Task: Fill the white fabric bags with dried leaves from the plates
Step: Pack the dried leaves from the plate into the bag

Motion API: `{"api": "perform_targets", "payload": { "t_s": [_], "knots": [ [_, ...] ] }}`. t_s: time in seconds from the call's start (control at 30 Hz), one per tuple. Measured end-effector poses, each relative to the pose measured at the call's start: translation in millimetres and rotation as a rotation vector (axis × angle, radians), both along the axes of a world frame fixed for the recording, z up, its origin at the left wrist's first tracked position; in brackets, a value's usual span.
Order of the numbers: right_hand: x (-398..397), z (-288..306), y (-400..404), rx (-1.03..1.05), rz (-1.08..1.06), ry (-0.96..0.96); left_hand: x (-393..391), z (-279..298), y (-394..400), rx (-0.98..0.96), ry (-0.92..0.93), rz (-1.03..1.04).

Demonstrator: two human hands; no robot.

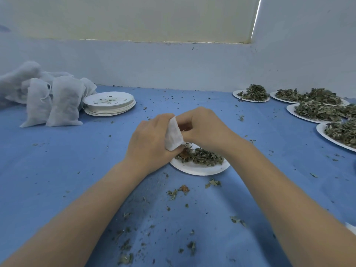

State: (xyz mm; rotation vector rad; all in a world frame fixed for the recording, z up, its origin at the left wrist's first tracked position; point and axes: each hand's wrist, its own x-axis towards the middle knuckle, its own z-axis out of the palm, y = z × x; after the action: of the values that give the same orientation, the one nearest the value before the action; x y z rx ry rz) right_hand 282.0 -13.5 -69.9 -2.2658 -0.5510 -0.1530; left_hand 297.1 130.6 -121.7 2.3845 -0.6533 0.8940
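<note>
My left hand [149, 140] grips a small white fabric bag [173, 134] just above a white paper plate [200, 168] that holds a heap of dried leaves [200, 156]. My right hand [204, 128] is curled at the bag's mouth, its fingertips hidden behind the cloth, so what it holds is hidden. Both hands hover over the plate's far edge. Several plates heaped with dried leaves [316, 110] lie at the far right.
Filled white bags [52, 101] stand at the far left beside a stack of used paper plates [109, 103]. Crumbs of leaf litter the blue table cover [77, 160]. A pale wall runs along the table's back edge.
</note>
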Motion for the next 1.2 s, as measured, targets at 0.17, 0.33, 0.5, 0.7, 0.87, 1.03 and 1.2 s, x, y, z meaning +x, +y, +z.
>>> {"api": "perform_targets", "payload": {
  "t_s": [0.17,0.33,0.5,0.7,0.87,1.03,1.2],
  "knots": [
    [0,6,-10,0.078,0.103,0.055,8,3,13,-0.083,0.109,0.028],
    [8,-4,-14,0.258,-0.059,-0.087,17,2,29,-0.101,0.187,0.126],
    [12,-12,-21,-0.230,-0.122,0.092,22,-4,38,-0.107,0.200,0.205],
    [11,-17,-11,-0.515,-0.052,0.126,22,-7,39,-0.082,0.216,0.224],
    [14,-21,-12,-0.479,-0.065,0.014,21,-7,39,-0.072,0.252,0.233],
    [19,-2,-31,-0.194,-0.198,-0.054,20,-9,37,-0.034,0.232,0.229],
    [13,4,-29,0.057,-0.170,-0.010,16,-8,32,0.054,0.170,0.166]
  ]
}}
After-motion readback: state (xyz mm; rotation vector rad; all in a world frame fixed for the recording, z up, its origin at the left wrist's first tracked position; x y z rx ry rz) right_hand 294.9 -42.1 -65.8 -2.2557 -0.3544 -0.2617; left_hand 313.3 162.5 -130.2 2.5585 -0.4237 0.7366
